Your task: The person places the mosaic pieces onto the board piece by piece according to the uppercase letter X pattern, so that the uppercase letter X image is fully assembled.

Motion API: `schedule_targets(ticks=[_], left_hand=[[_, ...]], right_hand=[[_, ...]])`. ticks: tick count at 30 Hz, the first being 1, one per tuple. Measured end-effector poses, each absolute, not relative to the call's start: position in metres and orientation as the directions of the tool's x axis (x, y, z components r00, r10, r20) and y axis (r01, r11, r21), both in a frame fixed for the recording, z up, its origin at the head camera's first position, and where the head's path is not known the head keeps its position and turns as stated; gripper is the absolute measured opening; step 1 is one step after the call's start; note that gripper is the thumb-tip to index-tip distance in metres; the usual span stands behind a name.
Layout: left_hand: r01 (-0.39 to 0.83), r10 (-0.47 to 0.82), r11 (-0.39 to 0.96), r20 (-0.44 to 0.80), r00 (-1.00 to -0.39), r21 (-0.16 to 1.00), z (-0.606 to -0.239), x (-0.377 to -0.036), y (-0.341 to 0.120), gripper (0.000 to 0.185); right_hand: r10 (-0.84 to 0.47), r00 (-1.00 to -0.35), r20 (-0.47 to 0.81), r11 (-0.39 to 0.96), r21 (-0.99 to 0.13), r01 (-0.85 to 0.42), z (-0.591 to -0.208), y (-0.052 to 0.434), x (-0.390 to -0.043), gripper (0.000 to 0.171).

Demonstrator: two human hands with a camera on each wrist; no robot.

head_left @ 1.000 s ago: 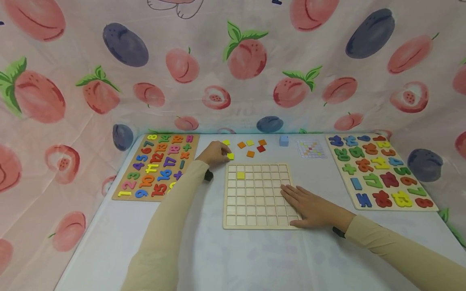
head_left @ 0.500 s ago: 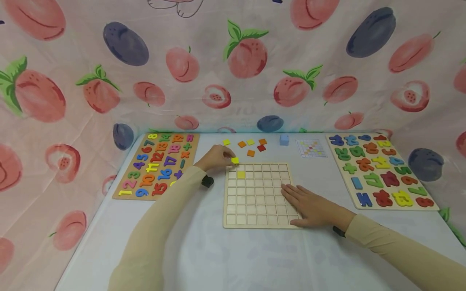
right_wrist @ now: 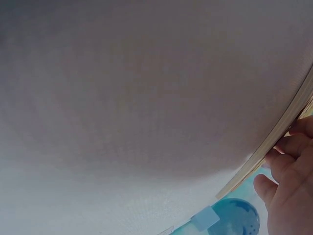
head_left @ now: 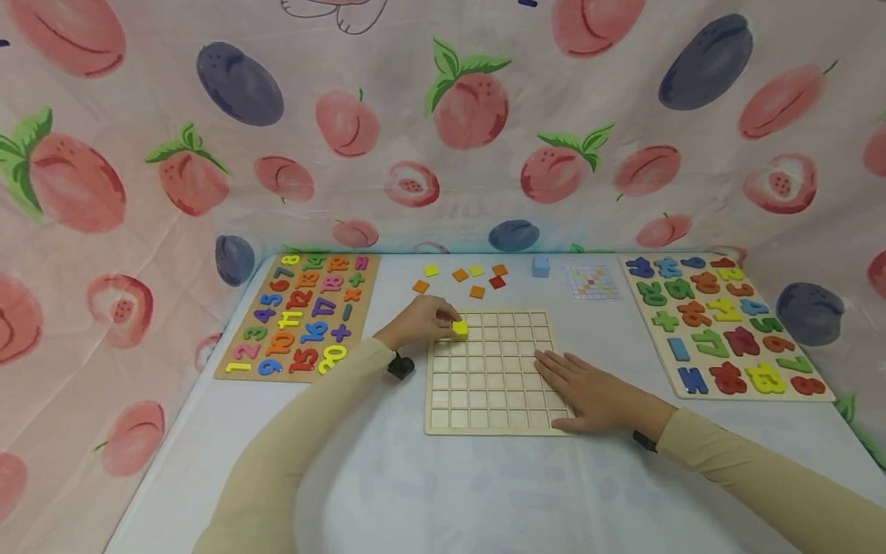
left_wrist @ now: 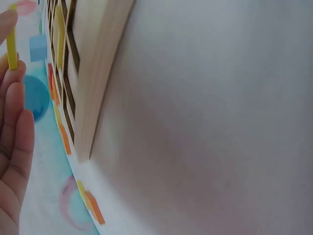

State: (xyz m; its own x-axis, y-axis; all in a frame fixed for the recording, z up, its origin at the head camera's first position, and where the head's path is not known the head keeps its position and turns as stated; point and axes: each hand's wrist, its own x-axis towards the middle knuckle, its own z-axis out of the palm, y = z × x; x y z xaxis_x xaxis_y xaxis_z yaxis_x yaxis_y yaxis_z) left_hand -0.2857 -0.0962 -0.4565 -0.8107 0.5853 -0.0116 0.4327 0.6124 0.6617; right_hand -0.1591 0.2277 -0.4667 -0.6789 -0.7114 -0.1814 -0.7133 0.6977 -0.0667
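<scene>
A wooden grid board [head_left: 491,415] lies on the table in front of me. My left hand [head_left: 450,321] pinches a yellow square tile [head_left: 460,328] just over the board's upper left cells. The left wrist view shows that tile [left_wrist: 11,44] edge-on between my fingertips [left_wrist: 13,88], beside the board's edge [left_wrist: 98,83]. My right hand [head_left: 574,381] lies flat, fingers straight, on the board's right side. In the right wrist view its fingers [right_wrist: 288,166] rest at the board's rim [right_wrist: 274,142].
Loose orange, yellow and red tiles [head_left: 476,292] lie behind the board, with a blue cube [head_left: 541,266] and a pattern card [head_left: 591,282]. A number puzzle [head_left: 304,315] sits at the left, another puzzle board [head_left: 723,323] at the right. Fruit-print cloth walls the table.
My left hand carried the yellow tile from the loose pile toward me and right, onto the board's upper left. An orange tile it had covered now shows. The right hand stayed still.
</scene>
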Motion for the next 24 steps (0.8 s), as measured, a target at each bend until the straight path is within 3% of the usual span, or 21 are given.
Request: schedule_targets(ticks=[24], left_hand=[[0.558, 0.686, 0.616, -0.03, -0.727, 0.556, -0.463, -0.271, -0.073, 0.025]], right_hand=[[-0.715, -0.677, -0.176, 0.694, -0.061, -0.717, -0.466, 0.228, -0.158, 0.092]])
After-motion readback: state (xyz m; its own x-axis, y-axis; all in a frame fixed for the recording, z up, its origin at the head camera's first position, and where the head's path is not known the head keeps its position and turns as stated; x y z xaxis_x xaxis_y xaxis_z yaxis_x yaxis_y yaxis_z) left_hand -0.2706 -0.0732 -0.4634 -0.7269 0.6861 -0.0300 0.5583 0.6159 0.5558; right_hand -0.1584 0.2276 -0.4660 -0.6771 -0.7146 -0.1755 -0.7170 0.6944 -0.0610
